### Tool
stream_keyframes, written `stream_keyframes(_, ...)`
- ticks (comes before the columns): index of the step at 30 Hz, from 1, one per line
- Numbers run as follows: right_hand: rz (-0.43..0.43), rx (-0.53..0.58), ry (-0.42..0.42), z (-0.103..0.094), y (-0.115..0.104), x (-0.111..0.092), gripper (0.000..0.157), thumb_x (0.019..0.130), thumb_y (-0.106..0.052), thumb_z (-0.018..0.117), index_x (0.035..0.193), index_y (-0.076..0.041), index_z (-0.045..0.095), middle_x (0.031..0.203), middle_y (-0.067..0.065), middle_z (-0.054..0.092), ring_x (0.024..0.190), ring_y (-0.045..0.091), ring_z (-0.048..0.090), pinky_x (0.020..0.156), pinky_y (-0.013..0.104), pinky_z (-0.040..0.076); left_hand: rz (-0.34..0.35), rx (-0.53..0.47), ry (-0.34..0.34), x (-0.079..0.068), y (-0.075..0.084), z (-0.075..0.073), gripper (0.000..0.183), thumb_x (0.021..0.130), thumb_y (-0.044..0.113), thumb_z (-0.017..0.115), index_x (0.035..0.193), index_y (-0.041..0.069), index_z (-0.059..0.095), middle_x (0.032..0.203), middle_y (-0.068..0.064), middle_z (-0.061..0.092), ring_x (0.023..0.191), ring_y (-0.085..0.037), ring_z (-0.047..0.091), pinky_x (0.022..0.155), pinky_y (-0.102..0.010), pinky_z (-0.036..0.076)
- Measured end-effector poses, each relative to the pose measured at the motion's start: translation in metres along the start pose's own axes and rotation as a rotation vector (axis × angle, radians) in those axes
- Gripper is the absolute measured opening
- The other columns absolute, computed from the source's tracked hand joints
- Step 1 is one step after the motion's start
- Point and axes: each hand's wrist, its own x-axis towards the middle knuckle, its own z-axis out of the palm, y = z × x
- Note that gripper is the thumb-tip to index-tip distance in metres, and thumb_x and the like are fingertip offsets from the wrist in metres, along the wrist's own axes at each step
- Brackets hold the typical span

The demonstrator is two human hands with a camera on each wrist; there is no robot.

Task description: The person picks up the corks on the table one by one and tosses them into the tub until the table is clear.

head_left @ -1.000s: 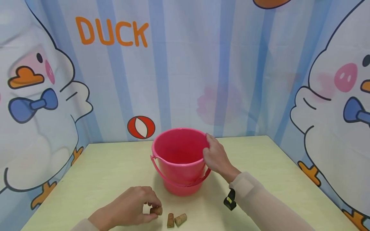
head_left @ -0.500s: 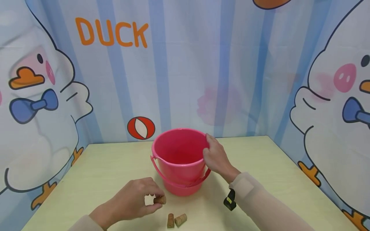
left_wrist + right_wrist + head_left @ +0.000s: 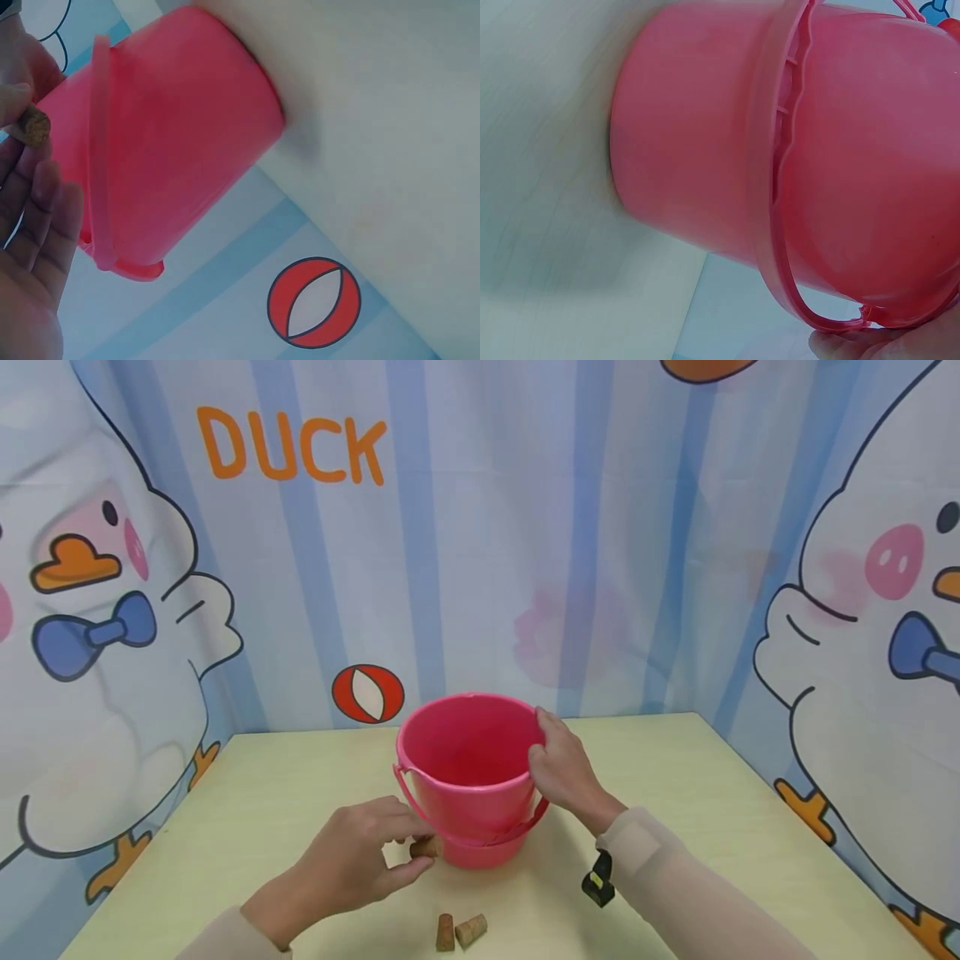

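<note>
A pink bucket (image 3: 472,814) stands on the table, its handle (image 3: 100,150) hanging down along its near side. My right hand (image 3: 566,768) grips the bucket's rim on the right, thumb and fingers over the edge; in the right wrist view only some fingers (image 3: 900,343) show. Between thumb and fingertips my left hand (image 3: 360,856) pinches a cork (image 3: 425,847), at the bucket's lower left side in the head view. The left wrist view shows the end of that cork (image 3: 36,129) by the bucket wall. Two more corks, one darker (image 3: 446,932) and one lighter (image 3: 472,931), lie side by side on the table.
The pale yellow table (image 3: 315,777) ends at a striped curtain (image 3: 480,527) printed with ducks and a red ball (image 3: 367,693). A black strap with a buckle (image 3: 598,881) hangs at the right sleeve (image 3: 675,868).
My left hand has lifted the cork off the table and moved it forward and slightly right, toward the bucket. The right hand and the bucket have kept their place.
</note>
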Motion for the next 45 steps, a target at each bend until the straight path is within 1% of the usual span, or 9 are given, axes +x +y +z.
stream_keyframes(4, -0.003, 0.003, -0.002, 0.0, 0.001, 0.0, 0.063, 0.099, -0.011, 0.038, 0.16, 0.003, 0.026, 0.165, 0.02, 0.029, 0.152, 0.039, 0.025, 0.121, 0.057, 0.027, -0.005, 0.029, 0.036, 0.008, 0.002, -0.003, 0.025, 0.077, 0.018, 0.091, 0.096, 0.023, 0.076, 0.086, 0.015, 0.066, 0.08, -0.002, 0.06, 0.069, -0.018, 0.057)
stream_keyframes(12, -0.005, 0.009, 0.0, 0.0, 0.001, 0.001, 0.063, 0.099, -0.01, 0.038, 0.159, 0.003, 0.027, 0.165, 0.02, 0.03, 0.152, 0.039, 0.026, 0.12, 0.057, 0.027, 0.075, 0.119, 0.133, 0.026, 0.005, -0.007, 0.032, 0.075, 0.013, 0.091, 0.103, 0.018, 0.077, 0.091, 0.011, 0.068, 0.081, -0.006, 0.063, 0.069, -0.02, 0.058)
stream_keyframes(17, -0.008, 0.007, -0.001, -0.001, 0.0, 0.001, 0.063, 0.099, -0.01, 0.037, 0.159, 0.004, 0.027, 0.164, 0.02, 0.029, 0.152, 0.039, 0.026, 0.121, 0.055, 0.026, 0.087, 0.163, 0.172, 0.038, 0.005, -0.01, 0.025, 0.078, 0.012, 0.088, 0.1, 0.015, 0.076, 0.089, 0.01, 0.069, 0.082, -0.006, 0.065, 0.068, -0.022, 0.058)
stream_keyframes(21, -0.005, 0.007, -0.003, -0.001, -0.001, 0.001, 0.063, 0.099, -0.011, 0.037, 0.159, 0.003, 0.027, 0.165, 0.02, 0.029, 0.152, 0.038, 0.026, 0.122, 0.055, 0.025, 0.073, 0.207, 0.178, 0.048, 0.005, -0.011, 0.024, 0.078, 0.013, 0.088, 0.099, 0.013, 0.077, 0.09, 0.007, 0.072, 0.082, -0.009, 0.066, 0.069, -0.025, 0.059)
stream_keyframes(26, -0.003, 0.01, -0.002, -0.001, 0.0, 0.001, 0.063, 0.099, -0.01, 0.037, 0.159, 0.003, 0.027, 0.164, 0.02, 0.03, 0.152, 0.038, 0.026, 0.122, 0.055, 0.026, 0.025, 0.262, 0.161, 0.057, 0.005, -0.008, 0.025, 0.079, 0.017, 0.088, 0.101, 0.013, 0.077, 0.094, 0.004, 0.074, 0.084, -0.012, 0.067, 0.071, -0.029, 0.059)
stream_keyframes(29, -0.002, 0.011, -0.001, 0.0, 0.0, 0.001, 0.063, 0.099, -0.01, 0.037, 0.159, 0.003, 0.027, 0.164, 0.02, 0.03, 0.152, 0.039, 0.026, 0.121, 0.056, 0.027, 0.006, 0.293, 0.153, 0.06, 0.003, -0.007, 0.024, 0.08, 0.019, 0.088, 0.1, 0.014, 0.076, 0.094, 0.004, 0.074, 0.085, -0.014, 0.067, 0.071, -0.03, 0.058)
stream_keyframes(33, 0.007, 0.017, -0.002, 0.001, 0.0, 0.001, 0.063, 0.099, -0.011, 0.038, 0.16, 0.002, 0.026, 0.165, 0.019, 0.029, 0.152, 0.039, 0.027, 0.12, 0.057, 0.029, 0.004, 0.328, 0.154, 0.064, 0.0, -0.006, 0.022, 0.081, 0.02, 0.087, 0.099, 0.013, 0.076, 0.093, 0.003, 0.074, 0.085, -0.015, 0.066, 0.073, -0.032, 0.058)
stream_keyframes(39, 0.001, 0.01, -0.001, 0.0, -0.001, 0.001, 0.063, 0.099, -0.011, 0.037, 0.159, 0.003, 0.027, 0.164, 0.02, 0.03, 0.152, 0.039, 0.026, 0.121, 0.056, 0.026, -0.014, 0.363, 0.136, 0.07, -0.002, -0.002, 0.022, 0.082, 0.021, 0.087, 0.1, 0.012, 0.077, 0.092, 0.002, 0.074, 0.084, -0.016, 0.065, 0.075, -0.032, 0.057)
stream_keyframes(45, -0.003, 0.012, -0.003, 0.0, -0.001, 0.001, 0.063, 0.098, -0.01, 0.037, 0.159, 0.003, 0.027, 0.165, 0.02, 0.029, 0.152, 0.039, 0.026, 0.121, 0.056, 0.026, -0.071, 0.379, 0.111, 0.074, -0.006, 0.002, 0.023, 0.081, 0.021, 0.087, 0.1, 0.014, 0.077, 0.092, 0.002, 0.073, 0.085, -0.016, 0.064, 0.075, -0.032, 0.057)
